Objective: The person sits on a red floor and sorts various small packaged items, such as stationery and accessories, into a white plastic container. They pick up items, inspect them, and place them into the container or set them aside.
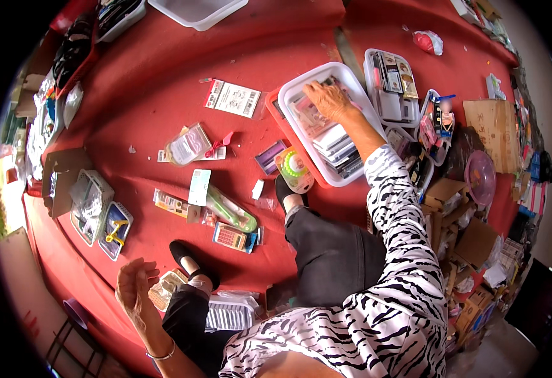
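Note:
My right hand reaches into a white tub in front of me and to the right. Its fingers are stretched over flat pink packs and rest on or just above them; no grip shows. White and dark flat packs stand in the tub's near half. My left hand hovers at the lower left, fingers loosely curved and holding nothing. Nearest to it is a beige woven-looking item beside my left foot. A round green beaded item on a card lies against the tub's near left side.
Packaged goods lie across the red cloth, among them a white card pack, a green long pack and a calculator-like pack. A second white tub stands right. Baskets stand left; cardboard boxes crowd the right.

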The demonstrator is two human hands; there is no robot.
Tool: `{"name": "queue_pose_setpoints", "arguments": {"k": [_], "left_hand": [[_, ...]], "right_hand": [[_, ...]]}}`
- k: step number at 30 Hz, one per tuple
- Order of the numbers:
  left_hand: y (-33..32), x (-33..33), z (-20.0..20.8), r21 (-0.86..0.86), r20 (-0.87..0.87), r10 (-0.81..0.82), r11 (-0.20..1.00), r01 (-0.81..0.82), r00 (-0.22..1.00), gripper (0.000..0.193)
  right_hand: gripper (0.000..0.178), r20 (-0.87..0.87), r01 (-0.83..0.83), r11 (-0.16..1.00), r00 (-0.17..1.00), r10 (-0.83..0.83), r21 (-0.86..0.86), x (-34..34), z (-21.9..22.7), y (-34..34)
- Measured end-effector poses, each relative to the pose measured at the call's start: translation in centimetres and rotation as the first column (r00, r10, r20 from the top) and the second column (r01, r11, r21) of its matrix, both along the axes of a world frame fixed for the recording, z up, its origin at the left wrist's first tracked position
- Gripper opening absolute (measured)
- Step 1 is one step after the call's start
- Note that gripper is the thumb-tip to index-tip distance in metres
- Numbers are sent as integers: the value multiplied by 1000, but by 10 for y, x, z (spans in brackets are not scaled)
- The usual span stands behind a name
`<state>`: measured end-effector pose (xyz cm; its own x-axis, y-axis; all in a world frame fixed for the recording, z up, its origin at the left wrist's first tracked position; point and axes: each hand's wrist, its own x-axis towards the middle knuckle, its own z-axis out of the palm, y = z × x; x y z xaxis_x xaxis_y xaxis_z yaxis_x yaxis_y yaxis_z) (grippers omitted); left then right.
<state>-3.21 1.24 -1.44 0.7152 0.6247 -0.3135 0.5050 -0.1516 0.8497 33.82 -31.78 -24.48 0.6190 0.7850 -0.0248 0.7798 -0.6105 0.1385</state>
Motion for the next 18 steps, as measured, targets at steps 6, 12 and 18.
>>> {"name": "queue_pose_setpoints", "arguments": {"k": [6, 12, 18], "left_hand": [[-5, 1, -2, 12, -24, -1, 1000, 1, 1000, 19], [-7, 3, -10, -24, -33, -14, 1000, 13, 999, 20], [-11, 10, -12, -20, -17, 7, 1000, -7, 1000, 17]], "right_hand": [[27, 250, -93, 937, 968, 6, 337, 8, 33, 0], [20, 335, -173, 932, 940, 61, 317, 0, 8, 3], [22, 294, -52, 939, 954, -54, 341, -17, 5, 7]]}}
